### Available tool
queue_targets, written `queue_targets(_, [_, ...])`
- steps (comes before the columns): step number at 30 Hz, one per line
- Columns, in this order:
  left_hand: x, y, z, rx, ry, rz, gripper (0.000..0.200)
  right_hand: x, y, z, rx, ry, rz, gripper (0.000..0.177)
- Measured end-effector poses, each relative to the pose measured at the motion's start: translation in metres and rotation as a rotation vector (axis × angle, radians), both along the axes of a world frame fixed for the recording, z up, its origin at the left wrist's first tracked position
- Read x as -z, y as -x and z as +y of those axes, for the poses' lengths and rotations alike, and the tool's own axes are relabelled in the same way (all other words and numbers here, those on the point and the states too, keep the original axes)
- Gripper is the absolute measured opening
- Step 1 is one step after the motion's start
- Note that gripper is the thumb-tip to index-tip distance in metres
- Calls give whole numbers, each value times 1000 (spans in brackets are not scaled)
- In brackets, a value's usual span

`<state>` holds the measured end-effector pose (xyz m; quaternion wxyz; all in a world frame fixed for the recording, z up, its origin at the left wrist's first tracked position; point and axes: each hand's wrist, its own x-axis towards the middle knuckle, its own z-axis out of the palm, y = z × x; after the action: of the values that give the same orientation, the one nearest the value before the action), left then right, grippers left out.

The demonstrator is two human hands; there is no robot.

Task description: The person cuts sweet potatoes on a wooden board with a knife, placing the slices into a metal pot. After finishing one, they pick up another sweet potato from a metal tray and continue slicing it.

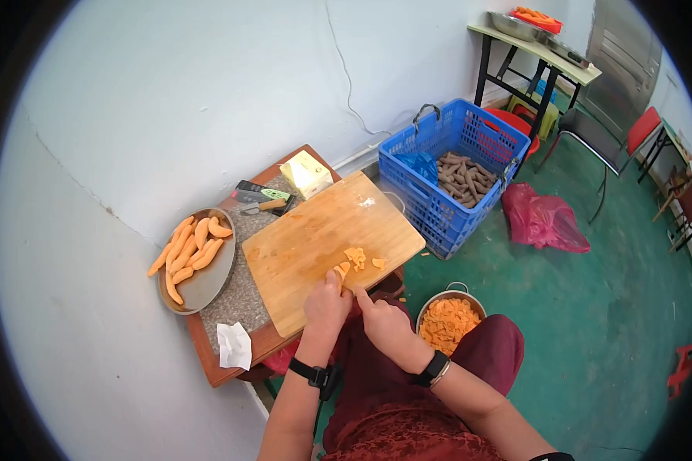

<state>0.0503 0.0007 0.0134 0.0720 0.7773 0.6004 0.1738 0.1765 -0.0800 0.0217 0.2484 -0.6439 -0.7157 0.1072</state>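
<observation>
one stub of peeled orange root (340,270) lies at the near edge of the wooden cutting board (300,246), pinched under the curled left hand (327,306). it looks firm, light and slick, best pinned from above behind the cut face. the right hand (386,326) is half closed, forefinger out; whether it grips a knife i cannot tell.

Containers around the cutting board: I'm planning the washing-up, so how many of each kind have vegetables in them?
Metal tray: 1
Blue crate: 1
Metal pot: 1
Total: 3
</observation>
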Motion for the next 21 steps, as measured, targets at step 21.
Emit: queue_targets(21, [-2,17,-5,165,-48,-143,57,15,15,55,-35,126,-50,37])
